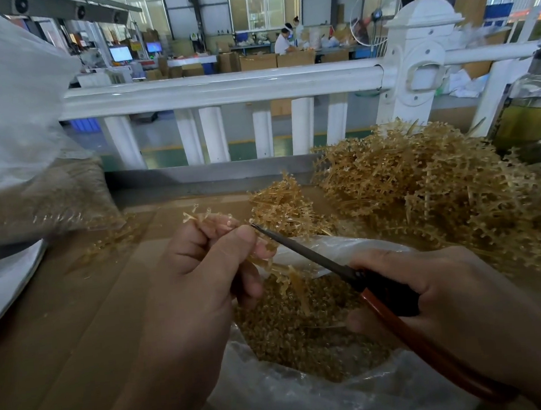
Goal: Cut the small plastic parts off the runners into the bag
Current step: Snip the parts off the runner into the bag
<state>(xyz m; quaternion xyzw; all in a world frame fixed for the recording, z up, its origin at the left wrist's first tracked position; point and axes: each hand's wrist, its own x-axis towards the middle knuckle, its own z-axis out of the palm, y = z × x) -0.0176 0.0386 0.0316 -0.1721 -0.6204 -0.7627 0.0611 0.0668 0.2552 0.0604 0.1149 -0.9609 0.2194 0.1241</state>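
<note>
bare cardboard (77, 317) left, runner heap (439, 191) crowding right, railing (221, 87) behind

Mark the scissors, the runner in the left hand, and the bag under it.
scissors (302, 250): head view, middle of the dark blades.
runner (298, 286): head view, amber stem hanging below the left hand (200, 275).
bag (278, 398): head view, clear plastic near the rim.

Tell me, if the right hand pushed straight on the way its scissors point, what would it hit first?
Probably the runner pinched in the left hand; the scissors in the right hand point at it, though depth is unclear.
</note>
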